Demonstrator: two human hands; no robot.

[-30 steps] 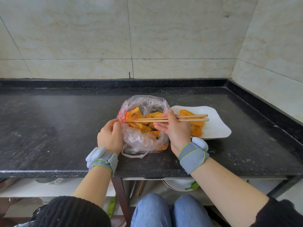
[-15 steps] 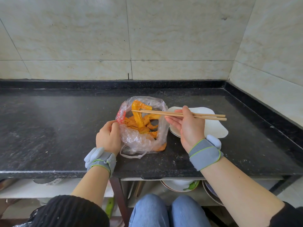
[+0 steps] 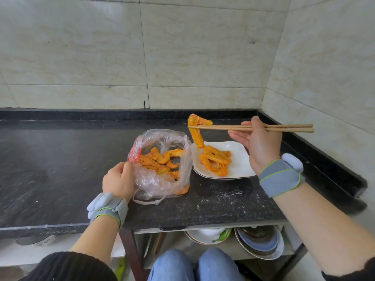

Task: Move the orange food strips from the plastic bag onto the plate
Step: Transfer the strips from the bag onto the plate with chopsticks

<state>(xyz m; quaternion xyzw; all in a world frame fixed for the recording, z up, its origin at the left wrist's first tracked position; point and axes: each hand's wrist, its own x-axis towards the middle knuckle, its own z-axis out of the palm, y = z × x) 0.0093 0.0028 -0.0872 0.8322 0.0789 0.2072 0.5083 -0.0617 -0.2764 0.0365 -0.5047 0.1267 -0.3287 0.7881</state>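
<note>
A clear plastic bag (image 3: 160, 183) with several orange food strips (image 3: 160, 159) inside sits open on the dark counter. My left hand (image 3: 118, 180) pinches the bag's left rim. To its right stands a white plate (image 3: 237, 165) holding a few orange strips (image 3: 216, 160). My right hand (image 3: 259, 142) holds wooden chopsticks (image 3: 233, 127) level above the plate. The chopstick tips pinch one long orange strip (image 3: 196, 130), which hangs down over the plate's left edge and touches the pile.
The black stone counter (image 3: 60, 159) ends in a raised back lip and a tiled wall corner at the right. Below the counter's front edge, stacked bowls and plates (image 3: 257, 242) sit on a shelf. My knees in blue jeans are at the bottom.
My right hand has lifted a strip out of the bag with the chopsticks and carried it right, over the plate. My left hand stays on the bag's rim.
</note>
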